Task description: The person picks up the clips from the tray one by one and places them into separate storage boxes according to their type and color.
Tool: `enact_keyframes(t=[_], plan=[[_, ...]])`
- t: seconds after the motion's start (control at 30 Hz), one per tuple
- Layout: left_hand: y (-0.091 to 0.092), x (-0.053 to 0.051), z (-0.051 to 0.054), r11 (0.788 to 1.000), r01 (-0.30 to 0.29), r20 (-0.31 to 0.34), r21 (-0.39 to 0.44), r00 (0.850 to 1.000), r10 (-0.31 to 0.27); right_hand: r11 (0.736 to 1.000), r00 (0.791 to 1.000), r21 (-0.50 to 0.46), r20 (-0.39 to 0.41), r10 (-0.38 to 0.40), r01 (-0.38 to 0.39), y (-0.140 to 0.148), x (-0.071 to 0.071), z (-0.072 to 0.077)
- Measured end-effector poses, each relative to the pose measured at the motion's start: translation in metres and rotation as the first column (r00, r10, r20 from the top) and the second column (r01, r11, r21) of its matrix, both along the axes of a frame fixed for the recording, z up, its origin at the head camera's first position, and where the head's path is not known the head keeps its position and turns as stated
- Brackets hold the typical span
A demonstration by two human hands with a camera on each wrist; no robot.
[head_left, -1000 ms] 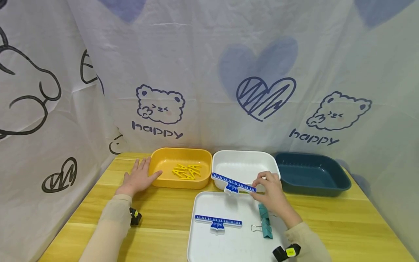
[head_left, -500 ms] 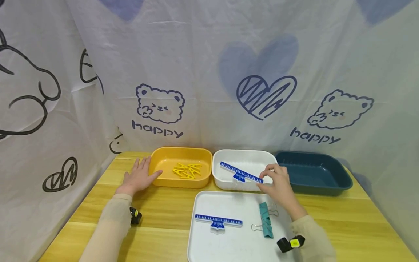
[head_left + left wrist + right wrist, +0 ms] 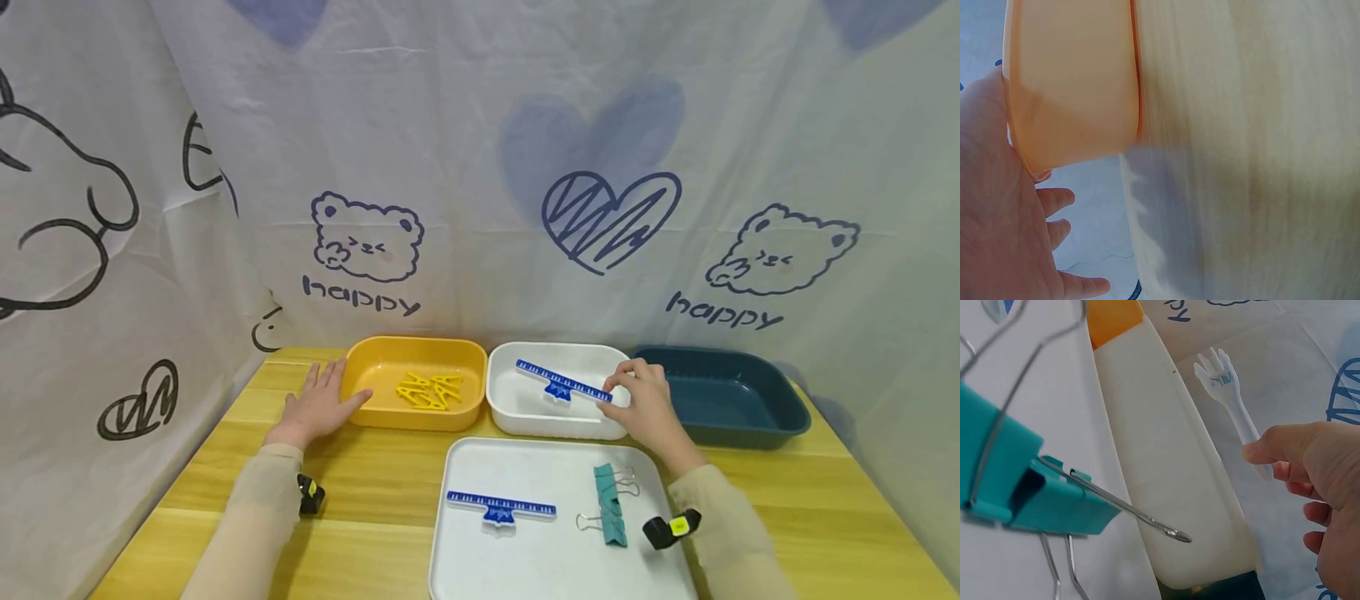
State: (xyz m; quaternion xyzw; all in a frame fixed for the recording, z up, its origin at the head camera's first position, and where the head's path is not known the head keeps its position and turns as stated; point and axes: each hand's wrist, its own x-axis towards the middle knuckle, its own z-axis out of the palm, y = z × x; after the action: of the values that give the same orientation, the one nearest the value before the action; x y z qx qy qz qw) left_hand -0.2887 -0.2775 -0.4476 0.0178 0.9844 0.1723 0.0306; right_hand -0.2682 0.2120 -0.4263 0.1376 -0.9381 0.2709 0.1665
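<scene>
My right hand (image 3: pixel 651 408) pinches the right end of a long blue-and-white clip (image 3: pixel 558 387) with a piano-key pattern. The clip is tilted over the white bin (image 3: pixel 555 427), its far end pointing left and back. In the right wrist view, thumb and fingers hold the clip (image 3: pixel 1240 419) above the bin's rim, seen from its pale side. My left hand (image 3: pixel 318 410) rests against the left rim of the yellow bin (image 3: pixel 420 419), fingers spread and straight. A matching blue clip (image 3: pixel 498 507) lies on the white tray (image 3: pixel 517 571).
Teal binder clips (image 3: pixel 611 505) with wire handles lie on the tray's right side, below my right forearm. Several yellow clothespins (image 3: pixel 431 392) lie in the yellow bin. A dark teal bin (image 3: pixel 738 432) stands right of the white one. Behind the bins hangs a printed curtain (image 3: pixel 480 275).
My right hand has moved the pinched clip back and to the right, from the white bin's front edge to over its inside. The left hand stays put.
</scene>
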Motion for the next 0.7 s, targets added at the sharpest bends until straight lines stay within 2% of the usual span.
enact_keyframes(t=[0.7], plan=[[0.0, -0.001, 0.0, 1.0, -0.006, 0.002, 0.001, 1.0, 0.006, 0.981, 0.999, 0.193, 0.051, 0.001, -0.011, 0.003, -0.04, -0.001]])
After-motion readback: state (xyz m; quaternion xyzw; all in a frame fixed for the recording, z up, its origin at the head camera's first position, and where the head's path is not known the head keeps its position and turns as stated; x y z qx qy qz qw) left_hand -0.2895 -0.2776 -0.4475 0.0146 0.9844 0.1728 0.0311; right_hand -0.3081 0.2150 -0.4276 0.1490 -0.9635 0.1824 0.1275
